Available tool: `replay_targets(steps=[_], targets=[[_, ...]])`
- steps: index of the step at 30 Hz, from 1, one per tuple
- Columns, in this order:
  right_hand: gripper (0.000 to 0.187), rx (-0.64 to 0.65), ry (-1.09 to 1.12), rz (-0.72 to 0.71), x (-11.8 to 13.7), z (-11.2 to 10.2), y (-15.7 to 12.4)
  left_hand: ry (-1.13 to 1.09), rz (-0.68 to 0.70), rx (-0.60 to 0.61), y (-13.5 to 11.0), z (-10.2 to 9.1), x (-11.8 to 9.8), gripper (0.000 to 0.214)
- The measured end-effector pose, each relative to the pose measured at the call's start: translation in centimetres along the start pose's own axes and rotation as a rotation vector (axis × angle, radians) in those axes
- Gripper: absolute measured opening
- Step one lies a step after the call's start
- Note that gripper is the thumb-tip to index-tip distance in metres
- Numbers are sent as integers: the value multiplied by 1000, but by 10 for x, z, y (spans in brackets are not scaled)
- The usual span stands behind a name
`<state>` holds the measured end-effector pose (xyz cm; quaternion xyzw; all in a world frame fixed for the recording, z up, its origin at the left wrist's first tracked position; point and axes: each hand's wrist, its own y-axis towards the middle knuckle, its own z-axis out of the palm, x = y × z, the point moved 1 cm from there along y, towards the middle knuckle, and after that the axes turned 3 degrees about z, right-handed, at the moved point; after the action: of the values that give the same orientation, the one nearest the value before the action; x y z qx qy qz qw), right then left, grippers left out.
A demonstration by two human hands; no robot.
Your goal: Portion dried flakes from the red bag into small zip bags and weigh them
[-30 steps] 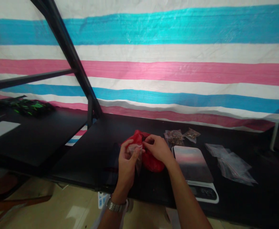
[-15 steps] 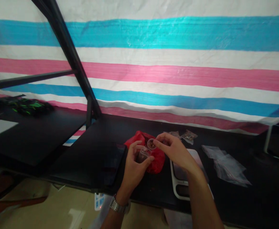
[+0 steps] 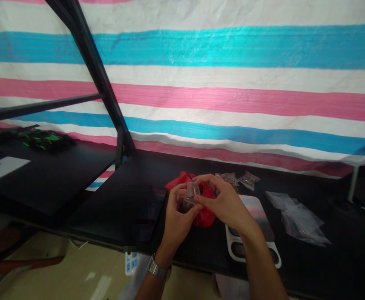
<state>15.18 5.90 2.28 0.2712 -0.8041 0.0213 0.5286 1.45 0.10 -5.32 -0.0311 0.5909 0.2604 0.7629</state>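
Observation:
My left hand (image 3: 178,212) is closed around a small clear plastic bag (image 3: 187,205), its fingers and thumb spread along the mouth. My right hand (image 3: 220,200) grips a small clear plastic cup (image 3: 193,189), tilted over toward the bag's mouth. What is in the cup is hard to make out from this side. Behind and beneath both hands lies a crumpled red plastic bag (image 3: 206,216). Under my right forearm sits a white kitchen scale (image 3: 259,212), partly covered by the arm.
Several filled clear bags (image 3: 248,179) lie at the back of the black table (image 3: 116,204). A stack of flat zip bags (image 3: 299,218) is right of the scale. A dark flat panel (image 3: 148,208) lies to the left. A black frame post (image 3: 99,79) rises at left.
My right hand has moved slightly left and tipped the cup from showing its brown contents to leaning over the bag. My left hand keeps the bag in nearly the same place.

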Motion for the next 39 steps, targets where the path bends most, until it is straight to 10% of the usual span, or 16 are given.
replay_targets(steps=[9,13,25,39], targets=[[27,-42,137,31,-4,-3,5,23,-3,12,0,-11,1,58],[24,-193,-32,103,-17,-2,13,84,2,3,-3,-20,0,57],[10,-86,-572,181,-50,40,28,92,-42,17,-8,-37,1,57],[4,113,-243,306,-37,33,15,-100,-212,-80,-3,-30,-3,70]])
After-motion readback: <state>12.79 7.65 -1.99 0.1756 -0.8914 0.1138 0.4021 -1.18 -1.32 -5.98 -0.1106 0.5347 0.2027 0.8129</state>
